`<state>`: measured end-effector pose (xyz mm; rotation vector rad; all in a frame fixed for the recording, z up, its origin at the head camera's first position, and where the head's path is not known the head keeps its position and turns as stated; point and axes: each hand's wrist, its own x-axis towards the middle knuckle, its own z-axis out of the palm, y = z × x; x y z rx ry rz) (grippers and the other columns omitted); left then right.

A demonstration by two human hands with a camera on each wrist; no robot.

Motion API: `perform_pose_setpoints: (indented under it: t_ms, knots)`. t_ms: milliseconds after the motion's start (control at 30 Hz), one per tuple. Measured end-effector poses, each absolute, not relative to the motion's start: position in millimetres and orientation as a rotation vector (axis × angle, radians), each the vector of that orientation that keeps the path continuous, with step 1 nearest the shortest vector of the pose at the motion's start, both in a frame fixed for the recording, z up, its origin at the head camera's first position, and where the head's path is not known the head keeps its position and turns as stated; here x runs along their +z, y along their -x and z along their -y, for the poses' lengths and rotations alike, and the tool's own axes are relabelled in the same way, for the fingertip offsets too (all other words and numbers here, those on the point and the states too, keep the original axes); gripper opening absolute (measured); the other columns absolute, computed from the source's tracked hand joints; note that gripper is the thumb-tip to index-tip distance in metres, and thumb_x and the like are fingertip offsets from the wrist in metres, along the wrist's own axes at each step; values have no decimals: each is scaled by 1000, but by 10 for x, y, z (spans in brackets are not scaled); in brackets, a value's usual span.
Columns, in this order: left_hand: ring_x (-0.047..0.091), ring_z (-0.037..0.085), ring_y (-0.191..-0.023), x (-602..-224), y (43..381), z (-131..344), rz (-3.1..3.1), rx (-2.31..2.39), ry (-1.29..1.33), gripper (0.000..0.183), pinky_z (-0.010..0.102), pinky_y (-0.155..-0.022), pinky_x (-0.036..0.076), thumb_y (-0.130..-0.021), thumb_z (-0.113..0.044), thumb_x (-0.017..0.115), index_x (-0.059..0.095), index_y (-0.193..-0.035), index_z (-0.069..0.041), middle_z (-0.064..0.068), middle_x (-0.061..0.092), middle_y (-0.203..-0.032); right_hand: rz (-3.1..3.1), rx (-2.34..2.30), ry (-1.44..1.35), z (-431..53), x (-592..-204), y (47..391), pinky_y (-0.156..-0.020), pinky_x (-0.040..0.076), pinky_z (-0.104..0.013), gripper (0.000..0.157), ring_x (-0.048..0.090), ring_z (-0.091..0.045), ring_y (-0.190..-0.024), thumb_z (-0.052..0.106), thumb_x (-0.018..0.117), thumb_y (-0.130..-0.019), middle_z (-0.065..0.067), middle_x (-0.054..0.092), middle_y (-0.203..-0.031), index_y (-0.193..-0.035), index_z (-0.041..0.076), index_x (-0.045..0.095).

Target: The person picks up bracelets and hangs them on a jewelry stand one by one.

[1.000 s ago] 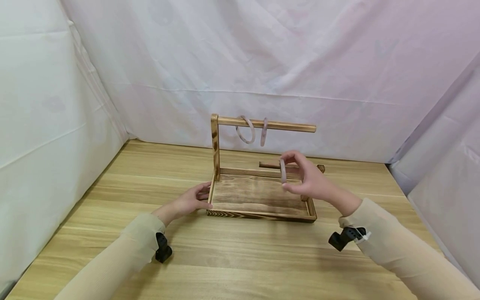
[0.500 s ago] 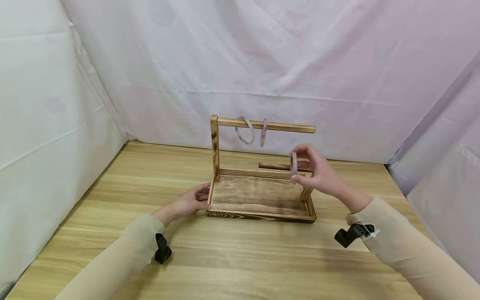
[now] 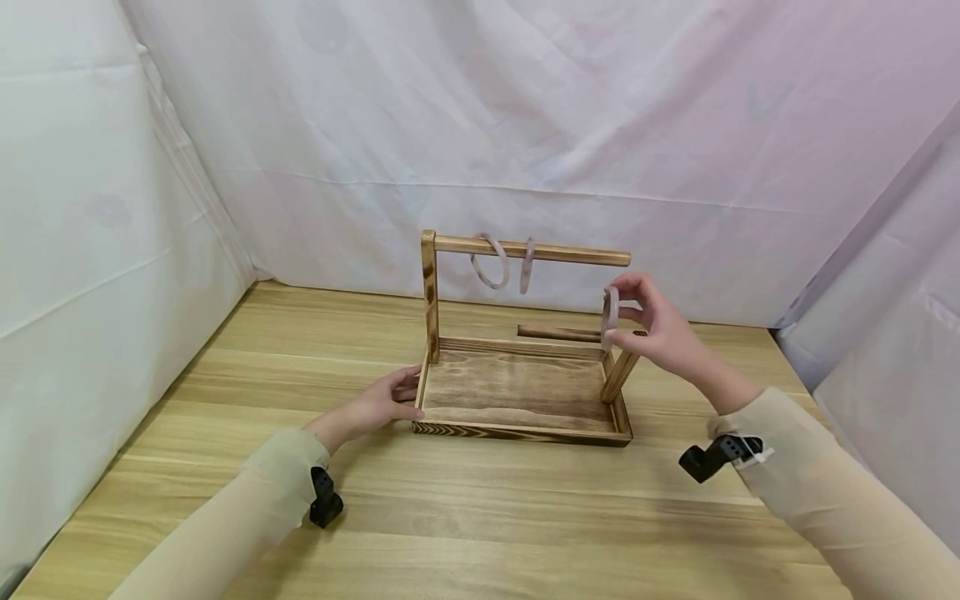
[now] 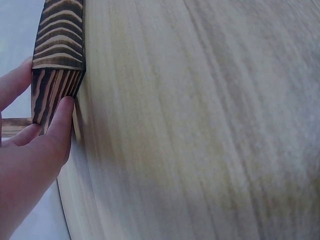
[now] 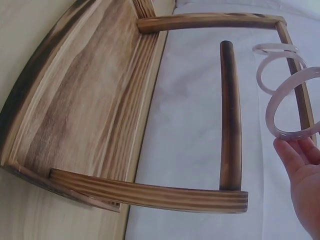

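A wooden rack has a shallow tray (image 3: pixel 517 433), a tall left post with a long upper bar (image 3: pixel 577 252), and a leaning right post with a lower bar (image 5: pixel 230 115). Two pale pink bangles, a tilted one (image 3: pixel 505 268) and one seen nearly edge-on (image 3: pixel 527 271), hang on the upper bar. My right hand (image 3: pixel 660 329) pinches a third bangle (image 3: pixel 609 317) between thumb and fingers, below the upper bar's free end; the lower bar does not pass through it in the right wrist view. My left hand (image 3: pixel 378 402) rests fairly straight fingers against the tray's left end.
The rack stands on a wood-grain table (image 3: pixel 480 508). White cloth (image 3: pixel 525 108) hangs behind and at both sides. Each sleeve carries a black wrist camera, the left one (image 3: pixel 325 497) and the right one (image 3: pixel 708 458).
My right hand has moved right and slightly up with the pinched bangle, from over the tray to near the right post's top. The left hand and the hanging bangles stay in place.
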<state>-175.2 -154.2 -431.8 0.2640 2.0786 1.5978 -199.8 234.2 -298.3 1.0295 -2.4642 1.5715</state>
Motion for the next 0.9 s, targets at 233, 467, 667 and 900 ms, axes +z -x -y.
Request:
perform_pose_setpoints:
  t_ms: [233,467,667,900]
  knots:
    - [30,44,-135,-4319,1753,1538,-2085,1592,-268,84,47,-108,37,-84,0,64,11,-148,4,30,25,-147,2500,1570,-960,-2416,-2956,2028,-87,43,-6,48,47,-8,-106,-12,58,-83,5,44,-115,-122,-11,31]
    - [29,45,-135,-4319,1747,1531,-2084,1585,-265,83,47,-108,36,-85,0,64,11,-148,3,30,24,-148,2527,1570,-890,-2493,-2965,2070,-88,42,-5,48,46,-10,-108,-11,58,-84,6,43,-115,-123,-9,31]
    - [30,45,-135,-4304,1742,1529,-2077,1590,-261,82,46,-107,38,-85,1,63,11,-148,3,30,24,-148,2487,1628,-856,-2525,-2946,2125,-90,40,-4,44,45,-6,-106,-12,56,-84,6,42,-113,-120,-6,33]
    - [30,45,-135,-4300,1743,1530,-2073,1595,-260,82,45,-106,40,-85,2,63,10,-148,3,30,24,-148,2485,1606,-812,-2545,-2895,2182,-91,38,-4,43,44,-8,-106,-12,56,-83,3,42,-113,-119,1,35]
